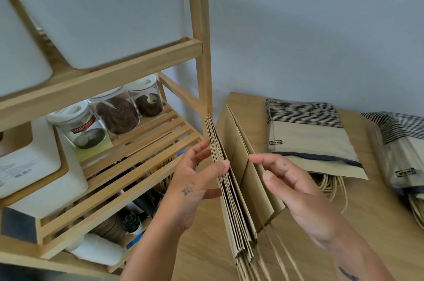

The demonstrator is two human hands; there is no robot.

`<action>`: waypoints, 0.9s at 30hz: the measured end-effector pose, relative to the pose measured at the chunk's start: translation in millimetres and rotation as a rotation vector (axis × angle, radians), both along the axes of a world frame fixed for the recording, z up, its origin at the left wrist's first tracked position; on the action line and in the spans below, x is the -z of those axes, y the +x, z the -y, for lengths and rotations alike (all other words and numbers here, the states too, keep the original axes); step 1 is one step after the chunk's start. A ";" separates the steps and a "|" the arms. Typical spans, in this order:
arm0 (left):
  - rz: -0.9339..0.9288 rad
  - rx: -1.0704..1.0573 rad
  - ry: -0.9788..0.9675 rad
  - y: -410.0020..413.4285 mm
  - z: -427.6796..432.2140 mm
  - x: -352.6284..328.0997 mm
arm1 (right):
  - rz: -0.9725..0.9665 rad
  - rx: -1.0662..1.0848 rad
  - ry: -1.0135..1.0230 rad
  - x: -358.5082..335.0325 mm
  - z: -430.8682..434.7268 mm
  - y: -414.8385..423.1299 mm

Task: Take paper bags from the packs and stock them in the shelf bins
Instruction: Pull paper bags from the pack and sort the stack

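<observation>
Beside the pale wooden shelf [199, 51], the left hand [190, 188] pinches upright flat brown paper bags [239, 179]. The right hand [298, 191], fingers relaxed, touches the outermost.

Head view, forward and down, close in

Both forearms are bare and enter from the lower edge. The left hand [195, 179] stands on its edge, with the back toward the camera, and pinches several paper bags [231, 200] between thumb and fingers. The right hand [296, 191] faces it, fingers almost straight, with index fingertip and thumb touching the paper bags from the other side
</observation>
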State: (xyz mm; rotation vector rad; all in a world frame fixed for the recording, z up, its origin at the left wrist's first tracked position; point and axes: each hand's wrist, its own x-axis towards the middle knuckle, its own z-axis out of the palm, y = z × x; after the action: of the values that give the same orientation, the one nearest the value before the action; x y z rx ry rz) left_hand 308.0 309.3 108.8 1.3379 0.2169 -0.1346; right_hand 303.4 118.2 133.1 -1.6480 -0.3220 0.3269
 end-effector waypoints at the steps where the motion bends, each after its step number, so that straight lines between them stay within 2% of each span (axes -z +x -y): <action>1: -0.006 -0.001 -0.005 -0.3 0.1 0.3 | 0.006 0.013 -0.025 -0.5 -0.9 0.0; 10: -0.013 -0.006 -0.001 3.3 7.1 2.4 | 0.074 0.031 -0.115 1.5 -3.3 4.2; 23: -0.028 -0.012 -0.074 3.3 7.3 1.4 | -0.017 -0.051 -0.086 -3.8 3.5 6.1; 27: -0.028 -0.007 -0.089 3.7 7.0 3.4 | 0.060 -0.032 -0.140 -1.9 1.1 5.6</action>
State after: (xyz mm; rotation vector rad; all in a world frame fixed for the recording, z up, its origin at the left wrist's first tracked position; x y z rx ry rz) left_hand 311.7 302.2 105.4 1.2475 0.2362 -0.1556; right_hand 309.0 117.0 135.0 -1.7946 -0.3785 0.3305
